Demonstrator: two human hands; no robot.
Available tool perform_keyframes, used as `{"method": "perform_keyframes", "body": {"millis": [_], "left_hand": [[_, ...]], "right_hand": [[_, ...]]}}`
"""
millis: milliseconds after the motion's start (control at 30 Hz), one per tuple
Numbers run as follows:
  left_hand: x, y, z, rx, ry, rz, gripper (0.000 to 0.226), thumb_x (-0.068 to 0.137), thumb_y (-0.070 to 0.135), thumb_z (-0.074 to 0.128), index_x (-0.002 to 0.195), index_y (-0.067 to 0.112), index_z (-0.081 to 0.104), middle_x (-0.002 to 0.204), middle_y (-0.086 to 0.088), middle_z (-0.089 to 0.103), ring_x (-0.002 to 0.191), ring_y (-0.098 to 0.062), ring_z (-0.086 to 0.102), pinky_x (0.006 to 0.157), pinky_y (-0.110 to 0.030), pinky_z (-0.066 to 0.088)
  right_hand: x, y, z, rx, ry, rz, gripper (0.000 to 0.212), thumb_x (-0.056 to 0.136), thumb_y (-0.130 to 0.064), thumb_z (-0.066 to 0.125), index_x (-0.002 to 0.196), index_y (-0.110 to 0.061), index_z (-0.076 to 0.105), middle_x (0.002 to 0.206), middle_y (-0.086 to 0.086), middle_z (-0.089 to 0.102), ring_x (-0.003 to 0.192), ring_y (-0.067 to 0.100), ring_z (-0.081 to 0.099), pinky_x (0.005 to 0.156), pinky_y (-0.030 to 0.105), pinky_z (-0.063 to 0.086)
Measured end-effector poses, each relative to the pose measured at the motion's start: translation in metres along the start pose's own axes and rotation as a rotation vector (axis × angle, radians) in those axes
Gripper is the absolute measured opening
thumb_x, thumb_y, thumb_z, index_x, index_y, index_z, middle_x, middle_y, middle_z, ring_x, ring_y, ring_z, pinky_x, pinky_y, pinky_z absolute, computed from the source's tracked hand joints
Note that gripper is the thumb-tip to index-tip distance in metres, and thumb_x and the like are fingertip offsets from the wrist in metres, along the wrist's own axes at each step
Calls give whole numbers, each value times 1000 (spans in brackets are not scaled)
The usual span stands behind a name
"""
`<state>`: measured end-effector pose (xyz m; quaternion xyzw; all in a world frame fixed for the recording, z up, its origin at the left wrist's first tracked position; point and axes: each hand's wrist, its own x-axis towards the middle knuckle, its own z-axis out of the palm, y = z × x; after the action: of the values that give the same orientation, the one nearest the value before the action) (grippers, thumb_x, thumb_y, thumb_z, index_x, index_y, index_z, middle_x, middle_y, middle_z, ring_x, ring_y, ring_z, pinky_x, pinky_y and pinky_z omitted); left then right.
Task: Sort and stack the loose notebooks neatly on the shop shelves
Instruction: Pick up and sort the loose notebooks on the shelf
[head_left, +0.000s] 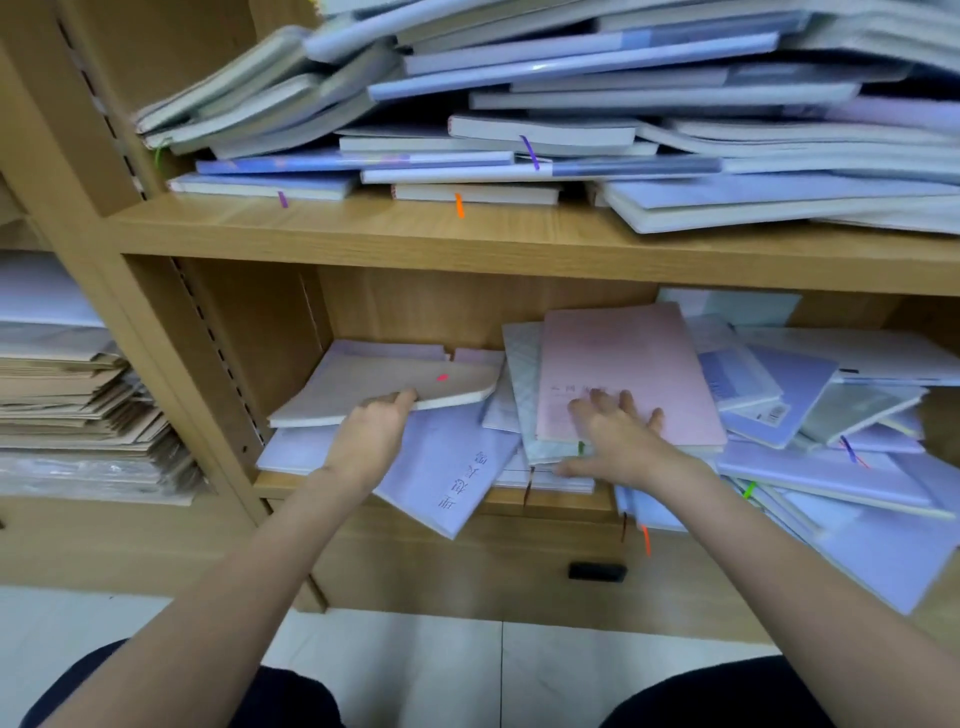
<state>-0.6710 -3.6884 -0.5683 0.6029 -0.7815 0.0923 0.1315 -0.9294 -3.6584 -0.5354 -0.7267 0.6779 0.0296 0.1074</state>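
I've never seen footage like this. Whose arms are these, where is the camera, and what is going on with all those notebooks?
There is no machine here: a person wears one camera on the head, looking down at their own two bare hands. They face a light wooden shop shelf unit piled with loose notebooks. The left hand grips the near edge of a thin beige soft-cover notebook, which bends as it is lifted. The right hand lies with spread fingers on a flat pink notebook topping a small pile. A lilac notebook with printed characters hangs over the shelf's front edge.
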Motion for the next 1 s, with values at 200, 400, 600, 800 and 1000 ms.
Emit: {"method": "perform_keyframes", "body": {"millis": [200, 400, 600, 800, 1000], "left_hand": [[-64, -29, -37, -335, 146, 202, 23, 90, 18, 38, 102, 11, 57, 85, -11, 65, 78, -30, 61, 67, -32, 40], [-75, -41, -88, -468, 406, 72, 19, 92, 18, 49, 110, 13, 52, 98, -8, 60, 90, -16, 51, 73, -22, 36], [-71, -67, -92, -437, 304, -377, 69, 82, 24, 69, 139, 13, 32, 138, -10, 40, 128, -30, 34, 103, -42, 29], [-99, -31, -80, -1494, -192, -958, 62, 90, 32, 59, 142, 18, 28, 147, -14, 32, 134, -37, 32, 102, -56, 34], [-109, -41, -47, -1740, -114, -1045, 66, 86, 0, 60, 141, 15, 28, 104, -8, 60, 67, -14, 58, 52, -24, 53]], "right_hand": [[-6, -49, 13, 452, 209, -512, 86, 79, -28, 74, 147, -24, 22, 155, -4, 17, 143, 10, 13, 114, 23, 16], [-4, -91, -1, 738, 508, -485, 24, 85, -20, 68, 65, -12, 58, 55, -4, 43, 54, 2, 42, 53, 26, 27], [-28, -97, -38, 998, 635, -471, 26, 91, -22, 59, 67, -12, 57, 52, -15, 48, 50, -1, 37, 49, 17, 24], [-59, -104, 5, 1402, 468, -253, 48, 84, -44, 64, 87, 3, 54, 84, 31, 55, 73, 21, 48, 70, 35, 38], [-66, -107, 21, 1767, -39, -211, 34, 92, -13, 55, 121, -27, 48, 114, 7, 66, 92, 24, 68, 73, 33, 57]]}}
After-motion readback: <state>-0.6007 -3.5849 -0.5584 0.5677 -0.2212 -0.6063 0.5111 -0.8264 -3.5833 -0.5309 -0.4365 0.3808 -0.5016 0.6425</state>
